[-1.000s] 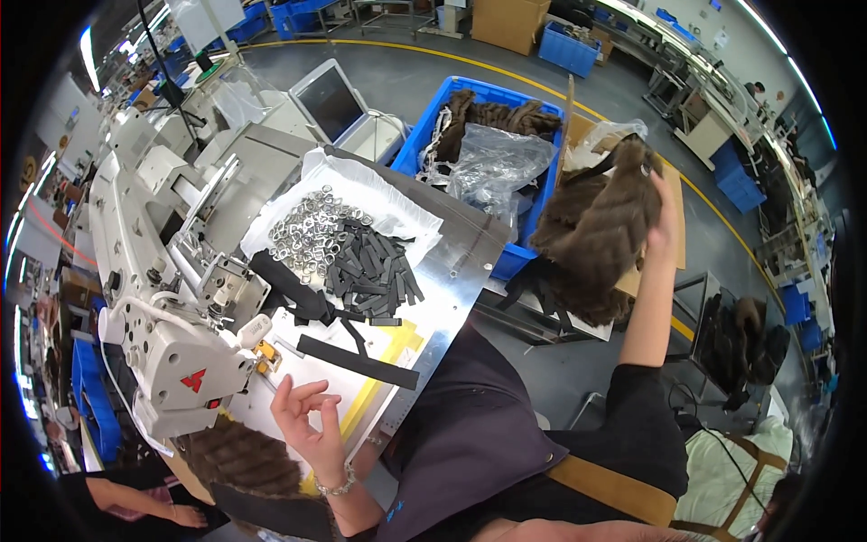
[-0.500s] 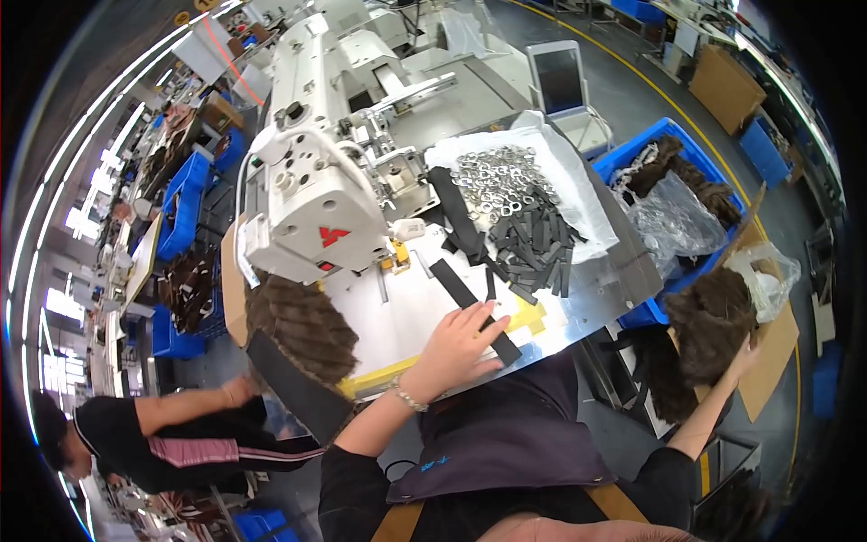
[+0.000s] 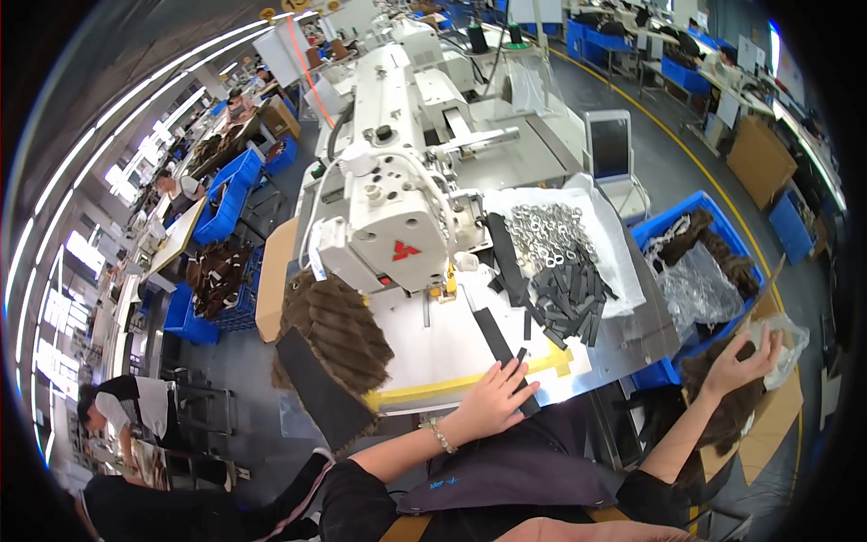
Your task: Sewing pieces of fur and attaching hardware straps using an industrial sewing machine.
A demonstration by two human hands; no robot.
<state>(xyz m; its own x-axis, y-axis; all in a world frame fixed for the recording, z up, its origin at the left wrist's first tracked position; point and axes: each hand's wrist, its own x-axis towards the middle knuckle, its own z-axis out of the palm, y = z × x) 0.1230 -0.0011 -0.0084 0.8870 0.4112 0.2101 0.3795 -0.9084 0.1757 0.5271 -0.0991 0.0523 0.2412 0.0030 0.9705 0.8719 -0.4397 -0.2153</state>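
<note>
My left hand (image 3: 492,397) rests at the front edge of the sewing machine's white work plate (image 3: 433,348), fingers spread across the near end of a long black strip (image 3: 497,336). A short black piece (image 3: 521,355) shows at its fingertips; I see no grip on it. Off to the right, my right hand (image 3: 742,363) is open over dark brown fur pieces (image 3: 736,406), fingers curved and apart. A dark patch shows between thumb and fingers, seemingly the fur behind. A brown fur piece (image 3: 334,330) with a black band (image 3: 321,388) lies at the plate's left.
The white sewing machine (image 3: 388,217) stands ahead. Right of it, a white-lined tray (image 3: 623,271) holds metal rings (image 3: 546,233) and short black strips (image 3: 573,294). A blue bin (image 3: 745,226) with fur and plastic stands farther right, above cardboard (image 3: 775,420). Another person (image 3: 144,406) is at left.
The whole view has shifted, so the machine sits lower and farther right. My right hand has moved up over the fur, its fingers now spread. My left hand stays on the black strip.
</note>
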